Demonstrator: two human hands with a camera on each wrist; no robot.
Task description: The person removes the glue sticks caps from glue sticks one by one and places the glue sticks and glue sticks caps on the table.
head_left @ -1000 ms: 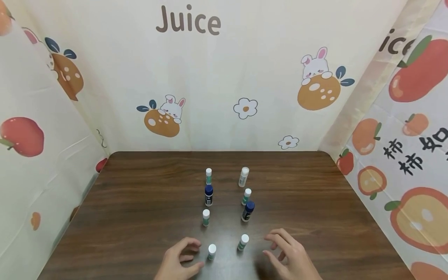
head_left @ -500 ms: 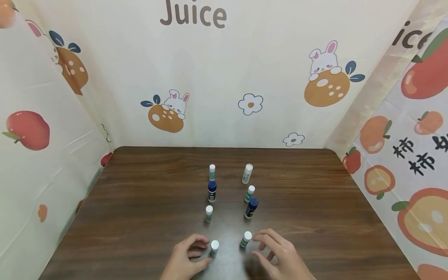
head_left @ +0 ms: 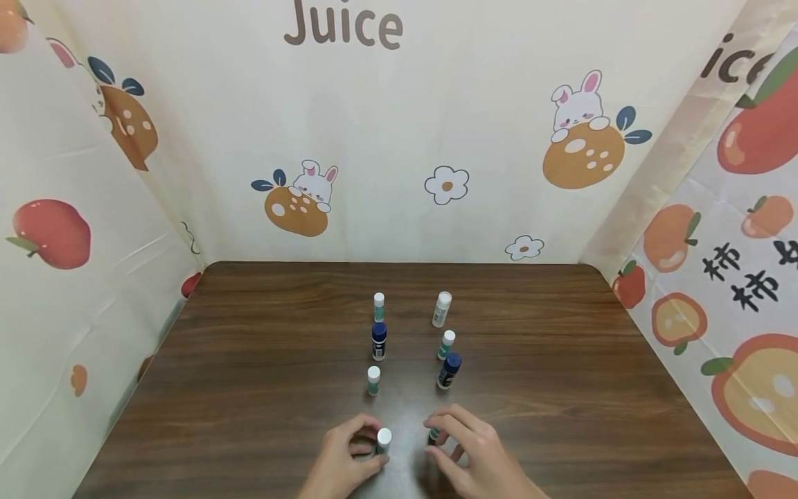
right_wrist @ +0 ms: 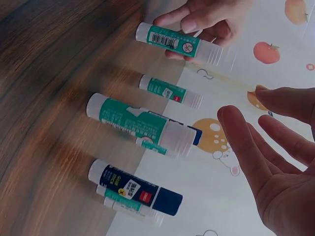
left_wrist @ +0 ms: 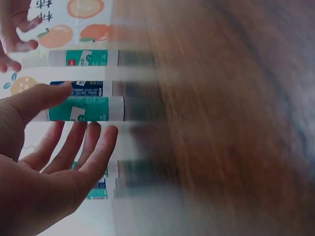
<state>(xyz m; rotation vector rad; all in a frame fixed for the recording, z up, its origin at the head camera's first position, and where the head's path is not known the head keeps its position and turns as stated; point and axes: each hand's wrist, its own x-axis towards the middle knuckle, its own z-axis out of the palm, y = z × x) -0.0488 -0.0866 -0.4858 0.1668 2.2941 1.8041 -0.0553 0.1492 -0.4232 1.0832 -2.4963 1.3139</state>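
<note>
Left hand [head_left: 348, 452]: thumb and fingers curve round opposite sides of the near-left glue stick [head_left: 384, 439], upright on the table [head_left: 280, 346]; firmness of grip unclear. Right hand [head_left: 466, 447]: partly open, thumb and forefinger apart, nothing held, beside the upright near-right glue stick [right_wrist: 133, 120]. Standing on end presumably leaves each barrel free for a side pinch. Beyond, in two rough rows: two navy sticks [head_left: 449, 371], three smaller green sticks [head_left: 373, 381], one whitish stick [head_left: 441, 310]. Tubes appear capped; glue inside not visible.
</note>
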